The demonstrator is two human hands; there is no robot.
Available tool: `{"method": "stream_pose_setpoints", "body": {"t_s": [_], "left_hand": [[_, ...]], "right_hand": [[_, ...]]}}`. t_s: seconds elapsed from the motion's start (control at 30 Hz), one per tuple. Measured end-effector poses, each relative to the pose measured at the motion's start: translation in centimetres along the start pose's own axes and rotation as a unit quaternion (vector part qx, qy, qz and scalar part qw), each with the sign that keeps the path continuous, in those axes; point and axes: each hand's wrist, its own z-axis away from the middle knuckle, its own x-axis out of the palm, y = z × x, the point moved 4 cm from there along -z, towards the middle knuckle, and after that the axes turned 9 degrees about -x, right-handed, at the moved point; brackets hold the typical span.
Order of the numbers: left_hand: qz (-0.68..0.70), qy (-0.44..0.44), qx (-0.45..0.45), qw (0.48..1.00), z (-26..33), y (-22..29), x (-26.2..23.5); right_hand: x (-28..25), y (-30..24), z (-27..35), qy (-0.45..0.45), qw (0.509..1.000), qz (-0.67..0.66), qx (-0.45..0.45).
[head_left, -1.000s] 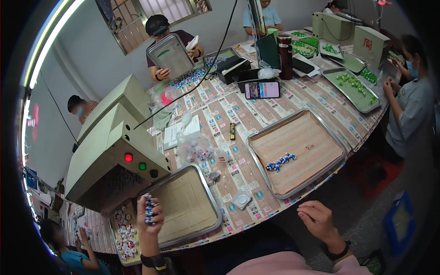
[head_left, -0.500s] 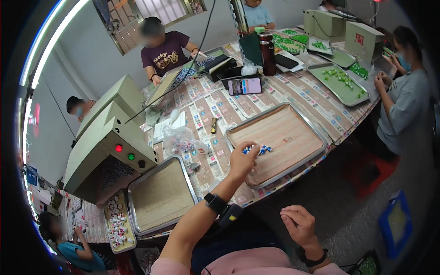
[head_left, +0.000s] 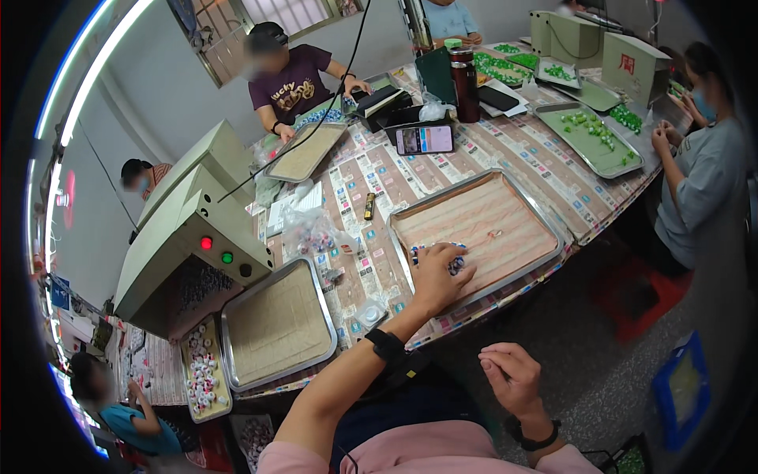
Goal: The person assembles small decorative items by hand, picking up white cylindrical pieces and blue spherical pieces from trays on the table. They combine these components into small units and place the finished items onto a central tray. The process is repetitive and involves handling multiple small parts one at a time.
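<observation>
My left hand reaches into the near-left part of a metal-rimmed tray with a wood-coloured bottom. Its fingers are spread over a small heap of blue and white bead-like pieces, partly covered by the hand. Toward the tray's middle lies a tiny reddish piece. My right hand is held off the table, in front of my body. Its fingers are curled together against the thumb; whatever they may hold is hidden.
Left of my arm sit another metal tray, a cream machine with lit buttons, and a narrow tray of white and pink pieces. A phone, a flask and a bag of pieces stand beyond. Co-workers sit around.
My left hand has gone from bunched fingers to spread ones and come lower over the pieces. Across the table, a co-worker's tilted tray now lies flatter. My right hand stays much the same.
</observation>
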Motion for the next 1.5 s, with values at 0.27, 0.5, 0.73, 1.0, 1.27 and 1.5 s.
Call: {"method": "stream_pose_setpoints", "body": {"t_s": [0.27,0.5,0.73,1.0,1.27,1.5], "left_hand": [[0.485,-0.139,-0.254,0.825,-1.6,-0.8,-1.3],[0.571,-0.110,-0.224,0.782,3.8,-2.5,-8.1],[0.327,-0.005,-0.289,0.900,16.0,-9.8,-22.3],[-0.168,0.296,-0.364,0.867,30.9,-24.5,-38.4],[-0.327,0.156,-0.542,0.758,36.6,-33.3,-41.1],[-0.259,0.183,-0.352,0.880,32.4,-33.7,-38.4]], "right_hand": [[0.7,0.0,-1.9,-0.001,0.999,0.007,-0.041],[2.5,-0.3,-2.9,-0.008,0.999,0.019,-0.027],[5.8,-0.6,-5.3,-0.075,0.993,0.068,-0.054],[7.2,6.3,-7.4,-0.102,0.984,0.139,0.042],[8.9,8.9,-8.4,-0.203,0.962,0.162,0.081],[9.4,7.1,-9.1,-0.160,0.971,0.148,0.096]]}}
